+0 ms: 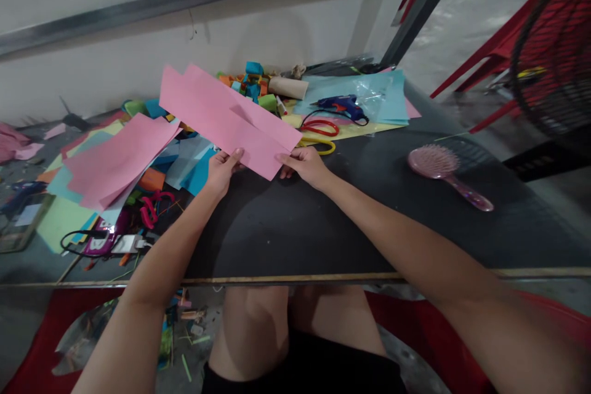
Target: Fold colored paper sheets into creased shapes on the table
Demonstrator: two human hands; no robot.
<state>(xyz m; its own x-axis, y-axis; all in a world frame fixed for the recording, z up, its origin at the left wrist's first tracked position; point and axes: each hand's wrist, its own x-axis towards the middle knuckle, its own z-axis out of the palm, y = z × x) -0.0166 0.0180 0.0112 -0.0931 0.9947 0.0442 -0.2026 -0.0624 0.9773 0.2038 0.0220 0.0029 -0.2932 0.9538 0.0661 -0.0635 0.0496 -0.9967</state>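
Holding: I am gripping pink paper in overlapping layers with both hands, tilted above the bench.
Left hand: I am pressing my thumb on the lower edge, fingers beneath.
Right hand: I am pinching near the lower right corner.
Behind the paper: a cardboard tube and a blue glue gun are lying.
Near right hand: a red loop handle and a yellow loop handle are resting.
Left side: loose pink sheets are topping a coloured pile.
Right side: a pink hairbrush is lying.
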